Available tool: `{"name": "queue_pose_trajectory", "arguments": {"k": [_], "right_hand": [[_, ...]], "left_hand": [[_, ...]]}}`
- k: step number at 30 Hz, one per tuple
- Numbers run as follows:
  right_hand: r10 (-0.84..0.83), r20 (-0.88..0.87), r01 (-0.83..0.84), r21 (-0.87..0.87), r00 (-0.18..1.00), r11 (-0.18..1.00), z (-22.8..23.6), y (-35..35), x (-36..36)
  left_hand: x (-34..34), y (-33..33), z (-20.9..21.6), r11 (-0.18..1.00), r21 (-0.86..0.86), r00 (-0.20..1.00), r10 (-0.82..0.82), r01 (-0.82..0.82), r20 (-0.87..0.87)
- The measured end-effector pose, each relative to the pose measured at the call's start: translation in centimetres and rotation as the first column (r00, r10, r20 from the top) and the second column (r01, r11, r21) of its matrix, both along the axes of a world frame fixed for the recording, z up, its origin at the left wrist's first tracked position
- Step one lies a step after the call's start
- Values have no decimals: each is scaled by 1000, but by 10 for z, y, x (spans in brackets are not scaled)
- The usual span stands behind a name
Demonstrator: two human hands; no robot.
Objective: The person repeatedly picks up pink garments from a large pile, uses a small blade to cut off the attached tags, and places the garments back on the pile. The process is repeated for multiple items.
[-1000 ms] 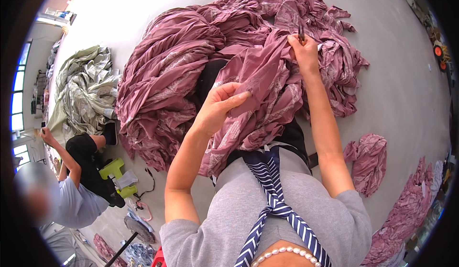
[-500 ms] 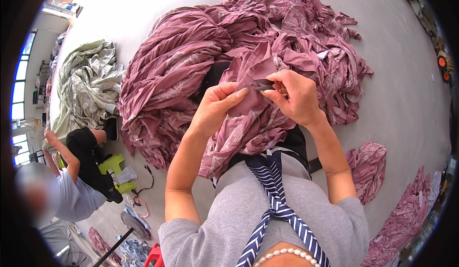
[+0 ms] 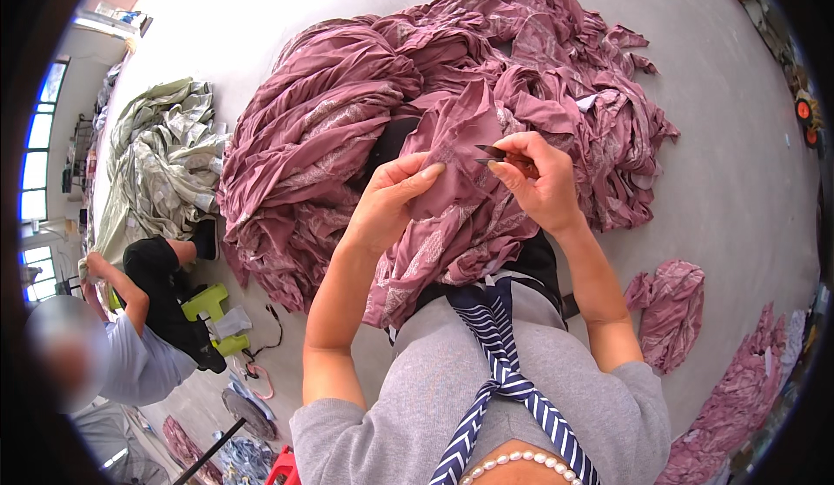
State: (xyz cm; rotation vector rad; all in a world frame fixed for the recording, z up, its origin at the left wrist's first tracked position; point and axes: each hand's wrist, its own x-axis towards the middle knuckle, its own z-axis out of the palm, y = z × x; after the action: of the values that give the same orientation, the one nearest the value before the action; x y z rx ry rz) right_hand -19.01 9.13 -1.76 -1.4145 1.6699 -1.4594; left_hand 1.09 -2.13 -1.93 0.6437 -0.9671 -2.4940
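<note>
At frame centre | left hand (image 3: 387, 202) pinches mauve cloth (image 3: 458, 182) | right hand (image 3: 547, 188) holds snips (image 3: 493, 150) | likely trimming; next needs taut cloth

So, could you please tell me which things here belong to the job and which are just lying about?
In use:
mauve patterned cloth, pinched in the left hand
dark two-pointed tool, in the right hand

Apparently just lying about:
mauve bundle, on the floor at right
light-blue cloth, lower left
</note>
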Motion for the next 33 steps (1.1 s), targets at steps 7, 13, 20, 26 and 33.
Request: {"name": "queue_pose_trajectory", "arguments": {"k": [7, 13, 20, 26, 33], "right_hand": [[26, 117, -22, -39, 993, 999, -3, -13, 13], [96, 36, -96, -13, 995, 995, 6, -16, 14], [-62, 313, 100, -106, 948, 989, -7, -12, 3], [-149, -125, 138, -96, 981, 986, -36, 7, 3], [-207, -390, 49, -378, 897, 925, -45, -4, 23]], "left_hand": [[1, 2, -1, 998, 65, 999, 10, -6, -54], [2, 2, -1, 998, 62, 999, -14, 17, -46], [1, 1, 0, 992, 84, 995, 94, -92, -21], [2, -1, -2, 985, 94, 989, 147, -146, -2], [9, -10, -14, 980, 111, 986, 166, -164, -10]]}}
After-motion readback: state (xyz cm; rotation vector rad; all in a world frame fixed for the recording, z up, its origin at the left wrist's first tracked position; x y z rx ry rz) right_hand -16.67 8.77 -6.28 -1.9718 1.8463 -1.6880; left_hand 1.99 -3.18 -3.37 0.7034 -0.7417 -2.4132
